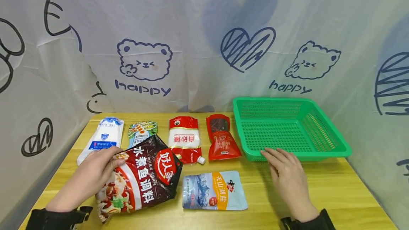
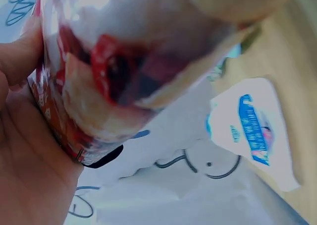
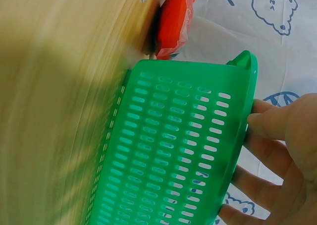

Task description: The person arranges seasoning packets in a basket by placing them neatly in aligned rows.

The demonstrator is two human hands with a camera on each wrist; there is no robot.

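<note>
My left hand (image 1: 103, 166) grips a dark red seasoning packet (image 1: 143, 173) with a fish dish printed on it, holding it tilted above the front left of the table. In the left wrist view the packet (image 2: 114, 76) fills much of the picture, with the thumb on its near face. My right hand (image 1: 287, 173) rests its fingers on the front rim of a green plastic basket (image 1: 238, 130). The right wrist view shows the fingers (image 3: 262, 185) extended to the basket's rim. Between the hands lies a blue-and-yellow salt packet (image 1: 214, 191).
Along the back of the wooden table (image 1: 335, 194) lie a white salt bag (image 1: 107, 134), a small green-and-blue packet (image 1: 143, 129), a red-and-white sugar pouch (image 1: 184, 139) with a spout, and a red chilli packet (image 1: 223, 141). Behind hangs a printed white cloth (image 1: 198, 63).
</note>
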